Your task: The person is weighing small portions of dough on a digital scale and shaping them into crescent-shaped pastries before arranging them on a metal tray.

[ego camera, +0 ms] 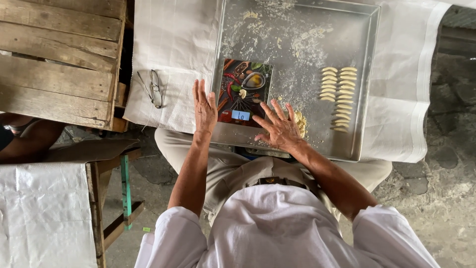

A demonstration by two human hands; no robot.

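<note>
Our left hand (pixel 205 106) and right hand (pixel 281 130) hover flat, fingers spread, holding nothing, either side of the scale (pixel 243 92) on the tray (pixel 297 59), dough pieces (pixel 337 97) nearby.

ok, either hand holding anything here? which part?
Nothing held. Left hand and right hand are open, fingers spread, either side of the flat picture-printed kitchen scale on the metal tray.
</note>
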